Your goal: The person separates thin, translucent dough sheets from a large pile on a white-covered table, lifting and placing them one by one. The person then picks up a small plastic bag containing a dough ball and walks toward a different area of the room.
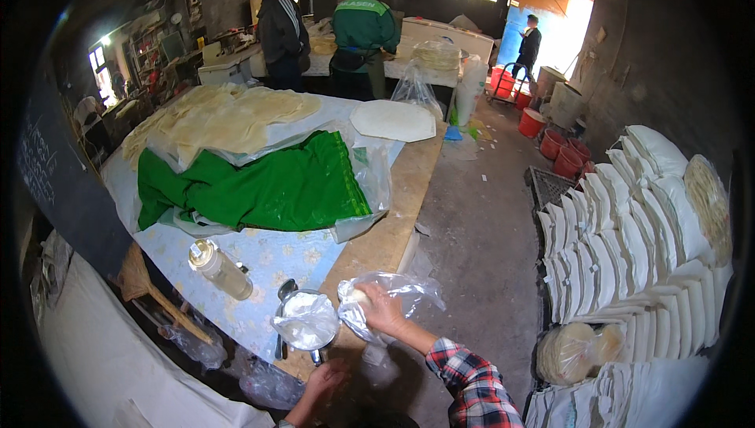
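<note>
My right hand [380, 309] grips a pale lump, maybe dough, inside a clear plastic bag [416, 286] at the table's near corner. Low in the view, my left hand [326, 378] is beside the table edge, just below a metal pot's handle; its grip is hard to make out. The metal pot [321, 339], lined with a plastic bag of white powder [308, 310], stands between the hands and the table cloth. A spoon-like utensil [287, 288] lies at its rim. Farther left stands a clear bottle [221, 268] with a pale liquid.
A green cloth [265, 186] and stacked thin dough sheets [218, 115] cover much of the table [360, 257]. A white board [392, 120] lies at its far corner. Filled white sacks [613, 251] line the right side. Two people stand at a back table, another near the doorway by red buckets [567, 161].
</note>
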